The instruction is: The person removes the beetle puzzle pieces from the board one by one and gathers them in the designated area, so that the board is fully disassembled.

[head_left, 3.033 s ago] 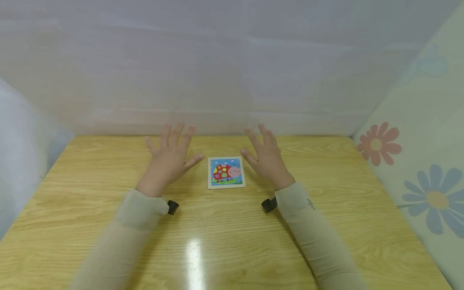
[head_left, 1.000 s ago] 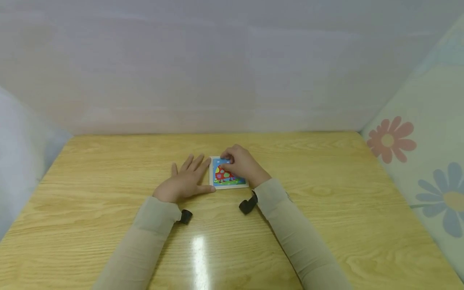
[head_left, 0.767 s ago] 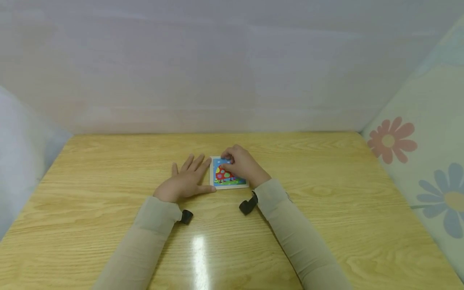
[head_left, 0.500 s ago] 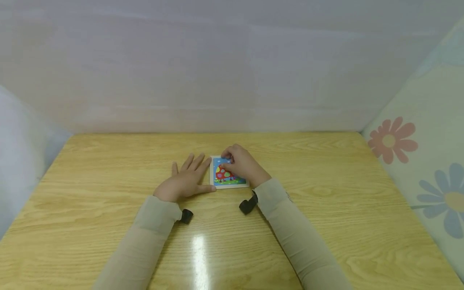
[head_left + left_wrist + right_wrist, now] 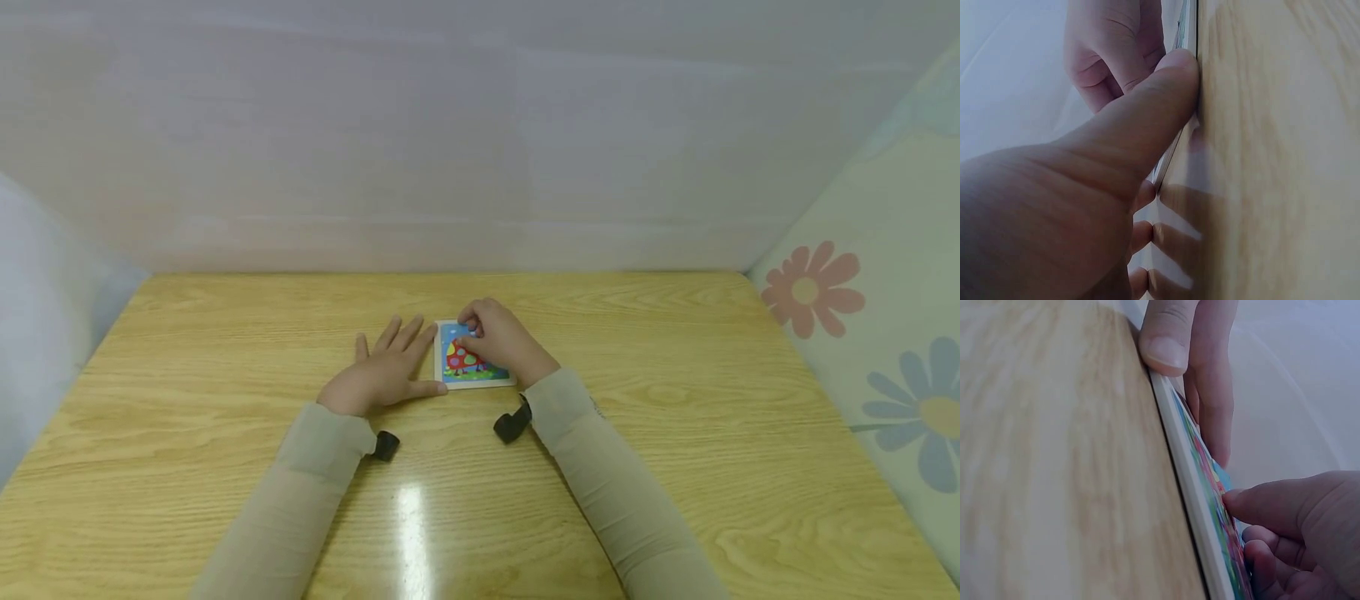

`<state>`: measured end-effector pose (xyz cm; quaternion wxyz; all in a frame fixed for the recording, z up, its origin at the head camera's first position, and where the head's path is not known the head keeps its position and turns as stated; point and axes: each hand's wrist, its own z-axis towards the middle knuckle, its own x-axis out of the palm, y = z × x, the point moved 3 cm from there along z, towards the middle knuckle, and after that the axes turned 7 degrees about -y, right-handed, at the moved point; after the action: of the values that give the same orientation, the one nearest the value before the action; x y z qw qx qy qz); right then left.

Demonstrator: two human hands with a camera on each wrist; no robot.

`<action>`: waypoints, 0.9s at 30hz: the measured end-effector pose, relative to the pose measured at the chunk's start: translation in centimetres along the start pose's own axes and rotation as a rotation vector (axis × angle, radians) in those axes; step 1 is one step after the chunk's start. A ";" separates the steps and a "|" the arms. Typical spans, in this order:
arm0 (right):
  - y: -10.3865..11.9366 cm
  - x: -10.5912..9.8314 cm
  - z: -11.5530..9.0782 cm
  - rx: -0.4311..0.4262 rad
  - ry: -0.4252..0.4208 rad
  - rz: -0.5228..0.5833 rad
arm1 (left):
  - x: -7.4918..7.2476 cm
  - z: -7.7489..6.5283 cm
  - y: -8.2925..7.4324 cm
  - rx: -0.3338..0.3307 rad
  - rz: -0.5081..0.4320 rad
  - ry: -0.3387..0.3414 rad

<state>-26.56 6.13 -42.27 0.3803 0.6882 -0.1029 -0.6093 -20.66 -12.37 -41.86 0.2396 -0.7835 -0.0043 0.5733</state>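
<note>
Wooden counter (image 5: 480, 525) nearest; left hand (image 5: 380, 377), straight-fingered, touches the nine o'clock edge of the ladybug picture (image 5: 463, 362) lying toward twelve; right hand (image 5: 501, 337) has come down at two o'clock, curled, grip unclear: handling seems begun.

Muted, even light fills the head view, with white glare (image 5: 413, 542) on the table (image 5: 150, 467) at bottom centre. Both wrist views are dimmer, bluish; in the left, fingers (image 5: 1142, 235) cast shadows at lower centre.
</note>
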 end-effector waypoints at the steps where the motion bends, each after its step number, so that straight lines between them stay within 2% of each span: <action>1: 0.0 0.0 0.0 0.007 0.000 0.001 | 0.0 0.0 0.0 -0.001 0.000 0.002; 10: 0.6 0.2 -0.3 0.022 0.007 0.005 | 0.1 0.1 0.1 -0.005 0.006 0.008; 18: 0.4 0.2 -0.2 0.026 0.009 -0.017 | 0.0 -0.1 0.0 -0.006 0.013 0.010; 27: 0.3 0.1 -0.2 0.021 0.017 0.006 | -0.1 -0.1 -0.1 -0.007 -0.008 0.005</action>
<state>-26.30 5.96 -42.18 0.3758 0.6968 -0.1081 -0.6013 -20.57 -12.36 -41.72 0.2393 -0.7857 -0.0088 0.5704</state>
